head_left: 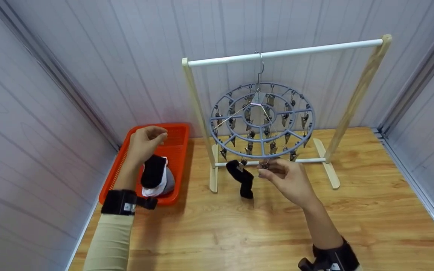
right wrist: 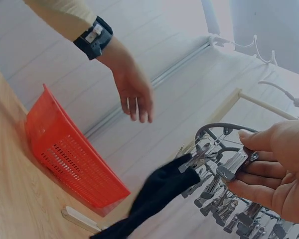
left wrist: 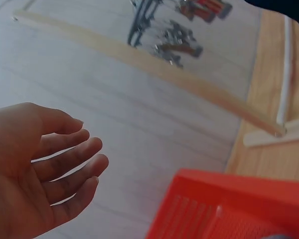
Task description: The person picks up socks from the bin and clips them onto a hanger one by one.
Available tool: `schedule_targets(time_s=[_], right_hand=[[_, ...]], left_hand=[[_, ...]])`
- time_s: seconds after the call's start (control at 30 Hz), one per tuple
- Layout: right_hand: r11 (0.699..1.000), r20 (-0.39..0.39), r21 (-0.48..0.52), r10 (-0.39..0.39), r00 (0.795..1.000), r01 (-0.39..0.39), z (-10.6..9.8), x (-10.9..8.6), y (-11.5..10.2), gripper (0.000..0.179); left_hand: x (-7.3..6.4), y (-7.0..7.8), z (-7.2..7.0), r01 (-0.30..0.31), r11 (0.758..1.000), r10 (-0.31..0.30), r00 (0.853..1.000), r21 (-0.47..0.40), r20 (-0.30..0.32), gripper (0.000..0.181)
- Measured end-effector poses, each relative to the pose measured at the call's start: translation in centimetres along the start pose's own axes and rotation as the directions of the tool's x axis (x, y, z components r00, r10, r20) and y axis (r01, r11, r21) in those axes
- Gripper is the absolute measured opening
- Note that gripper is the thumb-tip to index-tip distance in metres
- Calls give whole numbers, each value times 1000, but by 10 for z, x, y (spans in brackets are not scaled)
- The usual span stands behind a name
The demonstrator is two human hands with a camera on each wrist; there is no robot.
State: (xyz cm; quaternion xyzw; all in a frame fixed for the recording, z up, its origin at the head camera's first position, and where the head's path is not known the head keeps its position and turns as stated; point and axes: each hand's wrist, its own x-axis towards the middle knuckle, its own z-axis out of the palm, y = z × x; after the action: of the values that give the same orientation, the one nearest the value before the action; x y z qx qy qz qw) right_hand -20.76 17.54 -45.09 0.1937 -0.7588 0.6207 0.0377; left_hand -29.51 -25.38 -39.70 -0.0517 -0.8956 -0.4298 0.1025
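Observation:
My left hand [head_left: 143, 145] hovers over the red basket [head_left: 181, 162], its fingers loosely bent with nothing between them. A black sock [head_left: 153, 171] lies on white and grey cloth in that basket. With thumb and fingers my right hand [head_left: 286, 180] pinches a metal clip [right wrist: 234, 164] at the near edge of the round grey hanger [head_left: 262, 155]; no cloth shows in that clip. Just to its left, another black sock [head_left: 241, 178] dangles from a neighbouring clip. In the left wrist view, the palm and spread fingers of the left hand [left wrist: 50, 169] are bare.
The hanger is hooked on a white rail [head_left: 315, 49] between wooden posts [head_left: 356, 98], whose feet [head_left: 326, 163] stand on the wood-look surface [head_left: 239, 233]. Several metal clips hang around its rings. Pale panelled walls [head_left: 134, 56] enclose the back and sides.

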Motion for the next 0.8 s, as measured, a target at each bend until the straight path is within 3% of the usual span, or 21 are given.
schedule_targets(time_s=[0.13, 0.33, 0.5, 0.8], right_hand=[[1000, 35, 27, 5, 999, -6, -9, 2, 1, 28], [999, 78, 45, -6, 997, 2, -22, 3, 3, 32], [999, 102, 33, -19, 995, 15, -28, 3, 3, 32], [999, 87, 26, -29, 996, 27, -32, 3, 6, 26]], left_hand=[[-1, -7, 2, 95, 992, -96, 995, 86, 16, 24], [-8, -23, 5, 197, 961, -204, 979, 193, 18, 30], [-9, -41, 6, 299, 925, -315, 949, 237, 33, 35], [-10, -72, 9, 384, 865, -418, 908, 322, 39, 42]])
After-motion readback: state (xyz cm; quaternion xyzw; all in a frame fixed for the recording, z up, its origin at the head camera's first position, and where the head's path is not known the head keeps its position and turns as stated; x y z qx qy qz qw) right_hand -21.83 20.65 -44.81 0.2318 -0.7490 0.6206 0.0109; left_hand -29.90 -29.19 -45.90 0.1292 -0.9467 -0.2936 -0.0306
